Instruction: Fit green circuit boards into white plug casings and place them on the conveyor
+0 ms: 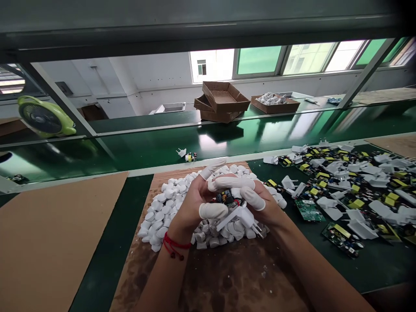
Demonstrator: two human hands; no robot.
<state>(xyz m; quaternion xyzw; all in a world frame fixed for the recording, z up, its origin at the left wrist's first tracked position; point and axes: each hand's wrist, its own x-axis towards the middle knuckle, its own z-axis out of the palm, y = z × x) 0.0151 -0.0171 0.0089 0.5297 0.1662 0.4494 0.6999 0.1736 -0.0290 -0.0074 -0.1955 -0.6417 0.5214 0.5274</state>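
Both my hands, with white finger cots on several fingers, meet over a heap of small white rounded pieces (162, 208). My left hand (203, 195) is closed round a small circuit board (226, 197) with dark components, its thumb at the near edge. My right hand (255, 195) grips the same board from the other side, fingers curled across the top. Just below the board hangs a white plug housing (242, 216), its two metal pins pointing down to the right. A red wire shows between board and plug. Fingers hide part of the board.
Many circuit boards with white plug parts (338, 169) cover the right of the green bench. Brown cardboard (58, 229) lies at left. Beyond stand stacked trays (224, 97), a tray of white pieces (274, 104) and a green fan (45, 117). A shelf beam (208, 34) crosses overhead.
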